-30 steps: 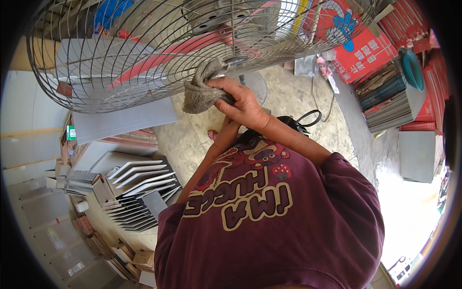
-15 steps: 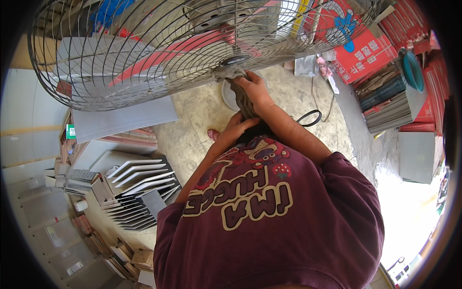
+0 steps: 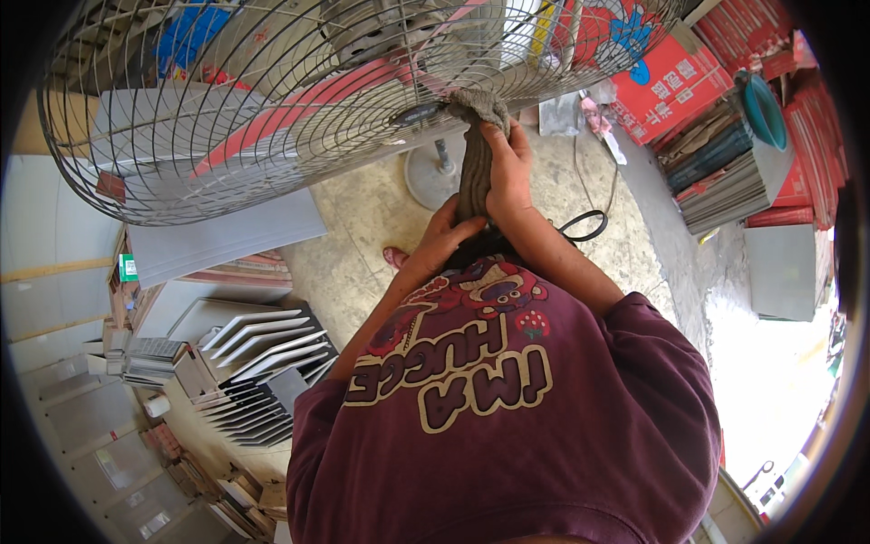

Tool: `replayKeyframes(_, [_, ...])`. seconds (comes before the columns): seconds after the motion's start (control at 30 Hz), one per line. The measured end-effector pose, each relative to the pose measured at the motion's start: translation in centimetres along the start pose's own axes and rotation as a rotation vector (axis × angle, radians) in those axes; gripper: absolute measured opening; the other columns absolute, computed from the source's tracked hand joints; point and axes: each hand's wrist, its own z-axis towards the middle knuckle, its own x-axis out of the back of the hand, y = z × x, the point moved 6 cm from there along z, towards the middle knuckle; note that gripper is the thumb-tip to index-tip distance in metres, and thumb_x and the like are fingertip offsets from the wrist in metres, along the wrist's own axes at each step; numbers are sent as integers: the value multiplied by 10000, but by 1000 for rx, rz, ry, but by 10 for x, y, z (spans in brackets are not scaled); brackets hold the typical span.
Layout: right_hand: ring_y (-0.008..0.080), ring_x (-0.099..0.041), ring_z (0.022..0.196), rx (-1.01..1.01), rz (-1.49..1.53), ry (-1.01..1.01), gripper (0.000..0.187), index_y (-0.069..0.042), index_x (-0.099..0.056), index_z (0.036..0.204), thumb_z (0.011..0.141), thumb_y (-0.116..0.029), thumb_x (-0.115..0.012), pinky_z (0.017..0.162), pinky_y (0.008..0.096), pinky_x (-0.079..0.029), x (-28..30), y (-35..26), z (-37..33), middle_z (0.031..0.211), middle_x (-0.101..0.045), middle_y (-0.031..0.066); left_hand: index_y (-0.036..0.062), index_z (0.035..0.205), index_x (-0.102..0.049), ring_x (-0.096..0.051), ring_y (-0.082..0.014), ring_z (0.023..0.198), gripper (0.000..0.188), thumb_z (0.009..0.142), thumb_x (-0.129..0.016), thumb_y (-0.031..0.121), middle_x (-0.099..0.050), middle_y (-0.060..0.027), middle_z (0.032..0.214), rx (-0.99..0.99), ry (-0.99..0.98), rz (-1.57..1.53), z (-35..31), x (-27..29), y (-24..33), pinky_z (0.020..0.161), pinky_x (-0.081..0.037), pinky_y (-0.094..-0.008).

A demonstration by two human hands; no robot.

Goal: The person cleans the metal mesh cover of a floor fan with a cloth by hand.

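A large fan with a round wire guard (image 3: pixel 299 186) and pink-red blades (image 3: pixel 299 109) fills the upper part of the view. My right hand (image 3: pixel 510 177) grips a grey-brown cloth (image 3: pixel 473 168) near its upper end, where the bunched cloth meets the wires just right of the guard's dark centre badge (image 3: pixel 420 115). Lower down, my left hand (image 3: pixel 447 236) is closed around the hanging part of the same cloth, close to my chest. The fan's round base (image 3: pixel 426 181) on the floor shows partly behind the cloth.
Red cartons (image 3: pixel 675 86) and stacked tiles (image 3: pixel 720 195) stand at the right, with a teal basin (image 3: pixel 766 111) on top. At the left a rack holds upright sample boards (image 3: pixel 258 349). A black loop (image 3: pixel 587 225) hangs beside my right forearm.
The cloth's upper end and my right hand have shifted right along the guard, away from the centre badge. In view, the fan has slid slightly left. Both hands keep their hold.
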Motion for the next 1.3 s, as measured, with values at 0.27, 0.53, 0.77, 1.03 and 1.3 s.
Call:
replayKeyframes(0.27, [176,-542,929,477,-528,-569,382,-48,-515,1142,769,13,-572,832,258,-420,-67,-27,-50,1018,-560,73,-12,1250,-428,-507,-146,1047,503,821,-635,149,-551,-89,1134,-47,51,40,-11,8,9,891,-398,-273])
replayKeyframes(0.53, [239,-604,895,323,-944,-843,405,-100,-566,1131,738,-18,-612,763,306,-479,-84,27,-54,1004,-598,114,41,1349,-304,-415,-200,1188,679,803,-666,221,-419,-121,1295,92,87,388,-4,64,-63,964,-345,-303])
replayKeyframes(0.77, [241,-608,891,298,-952,-633,390,-87,-574,1113,732,-13,-609,757,297,-482,-67,35,-30,996,-606,121,-61,1231,-409,-520,-208,1078,629,757,-702,229,-551,-166,1141,159,66,158,-14,28,-18,900,-415,-299])
replayKeyframes(1.03, [264,-589,921,892,-807,-1048,440,-101,-593,1053,637,46,-601,789,324,-476,-104,-35,-79,1091,-599,84,-61,1243,-394,-517,-210,1073,627,776,-685,240,-548,-164,1139,-265,133,581,2,39,-17,900,-411,-304])
replayKeyframes(1.3, [222,-608,864,507,-956,-539,376,-108,-606,1037,689,33,-595,739,271,-480,-67,8,-23,981,-624,71,-54,1232,-371,-534,-152,1004,541,821,-630,184,-542,-122,1119,85,-22,69,-4,16,-12,857,-431,-271])
